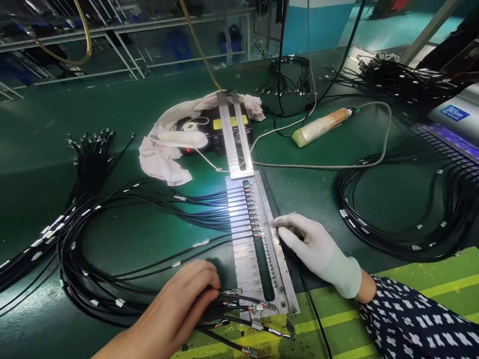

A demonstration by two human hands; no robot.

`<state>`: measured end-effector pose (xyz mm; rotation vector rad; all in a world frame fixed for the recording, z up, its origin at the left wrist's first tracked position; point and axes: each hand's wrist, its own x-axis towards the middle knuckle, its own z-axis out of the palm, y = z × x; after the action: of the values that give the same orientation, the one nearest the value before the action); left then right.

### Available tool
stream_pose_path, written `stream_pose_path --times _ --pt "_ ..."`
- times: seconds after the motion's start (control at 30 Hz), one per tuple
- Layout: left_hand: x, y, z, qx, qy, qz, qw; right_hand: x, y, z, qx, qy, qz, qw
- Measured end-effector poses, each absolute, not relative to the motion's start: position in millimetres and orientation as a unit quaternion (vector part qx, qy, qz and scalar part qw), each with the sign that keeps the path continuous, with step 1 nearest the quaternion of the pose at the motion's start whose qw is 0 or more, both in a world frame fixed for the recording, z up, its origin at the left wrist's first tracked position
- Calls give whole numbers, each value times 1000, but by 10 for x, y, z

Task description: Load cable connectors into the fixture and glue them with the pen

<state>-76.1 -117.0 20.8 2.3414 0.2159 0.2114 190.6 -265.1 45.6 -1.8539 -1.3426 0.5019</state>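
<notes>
My left hand (183, 296), bare, has its fingers curled over black cables at the near left of the slotted metal fixture (247, 274). Cable ends with metal connectors (256, 307) stick out past its fingertips, over the fixture's near end. Wearing a white glove, my right hand (318, 247) has thumb and forefinger bent together at the fixture's right rail. In the far part of the fixture, several black cables (209, 207) lie side by side in the slots, their orange-tipped ends (254, 212) lined up along the opening. The slots nearer to me hold no cable.
A slotted metal plate (239, 134) rests beyond the fixture against a black box (215, 142) with a white cloth (166, 159). A wrapped handle tool (324, 127) lies to the right. Cable bundles lie left (92, 164) and right (346, 219). A 365nm lamp unit (456, 112) stands far right.
</notes>
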Motion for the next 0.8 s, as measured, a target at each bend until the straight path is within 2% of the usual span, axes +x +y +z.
stream_pose_path --times 0.13,0.23,0.43,0.67,0.8 --pt "-746 -1139 228 930 53 87 354 1913 -2643 455 -729 -524 201 392" --pt "-688 -1095 235 917 83 148 362 1912 -2637 460 -728 -520 205 397" --pt "-399 -1106 120 947 75 201 241 1922 -2640 455 -728 -512 210 404" --pt "-340 -1043 113 939 50 206 270 1932 -2630 433 -730 -515 209 398" --pt "-276 -1004 105 952 53 235 189 1940 -2624 429 -730 -515 210 397"
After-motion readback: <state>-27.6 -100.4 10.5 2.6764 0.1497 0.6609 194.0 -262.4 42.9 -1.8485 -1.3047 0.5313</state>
